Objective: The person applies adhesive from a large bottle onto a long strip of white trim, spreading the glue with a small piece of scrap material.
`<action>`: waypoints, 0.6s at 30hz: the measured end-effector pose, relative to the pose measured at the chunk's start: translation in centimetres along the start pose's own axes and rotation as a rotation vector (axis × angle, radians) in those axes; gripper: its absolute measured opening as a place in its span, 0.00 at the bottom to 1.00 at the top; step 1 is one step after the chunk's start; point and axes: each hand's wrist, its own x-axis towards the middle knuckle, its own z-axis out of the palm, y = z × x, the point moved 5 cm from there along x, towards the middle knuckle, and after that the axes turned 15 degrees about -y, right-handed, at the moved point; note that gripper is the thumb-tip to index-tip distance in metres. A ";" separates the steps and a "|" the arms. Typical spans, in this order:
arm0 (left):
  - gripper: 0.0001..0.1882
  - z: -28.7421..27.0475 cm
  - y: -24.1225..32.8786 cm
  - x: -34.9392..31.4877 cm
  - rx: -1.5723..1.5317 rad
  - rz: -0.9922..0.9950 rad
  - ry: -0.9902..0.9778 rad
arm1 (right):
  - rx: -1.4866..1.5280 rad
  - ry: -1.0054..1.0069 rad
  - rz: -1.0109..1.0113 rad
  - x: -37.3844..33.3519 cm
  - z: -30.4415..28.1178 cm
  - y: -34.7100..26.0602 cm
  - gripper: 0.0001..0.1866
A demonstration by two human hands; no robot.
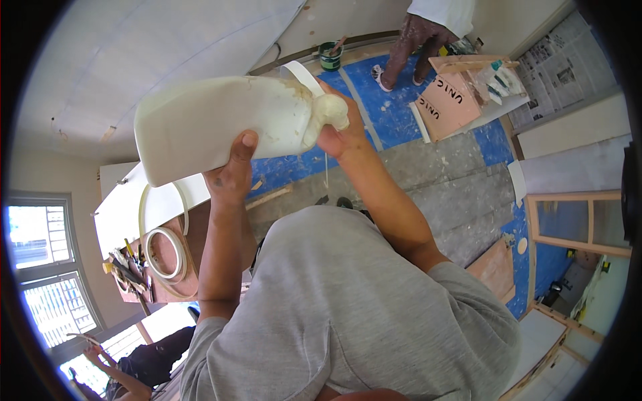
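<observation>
A large white plastic jug [214, 117] lies tipped on its side in front of me, with its neck to the right and crusted, yellowish residue near the mouth. My left hand [232, 164] is closed on its underside, thumb pressed up along the wall. At the neck is my right hand [346, 134], its fingers partly hidden behind the cream-coated mouth. A thin white strip [302, 77] curves out above that hand and seems to run through its fingers. Below the hand hangs a thin pale line; I cannot tell whether it is strip or liquid.
On the left, a bench [190, 257] holds a coil of white strip [165, 254] and several hand tools [127, 267]. Blue sheeting [384, 110] covers part of the floor. A co-worker's hand [428, 33] shows near a green bucket [330, 57] and pink boards [448, 103]. Another person sits lower left.
</observation>
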 end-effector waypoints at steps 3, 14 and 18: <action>0.18 -0.1 -0.5 0.1 -0.016 -0.080 0.006 | 0.078 0.044 -0.047 -0.2 1.1 -0.2 0.15; 0.16 0.8 -0.2 1.1 0.133 -0.005 0.019 | 0.109 0.043 -0.052 0.2 0.3 -0.3 0.18; 0.16 0.0 -1.3 1.1 0.133 -0.103 0.048 | 0.025 0.056 -0.082 0.1 -0.1 -0.5 0.18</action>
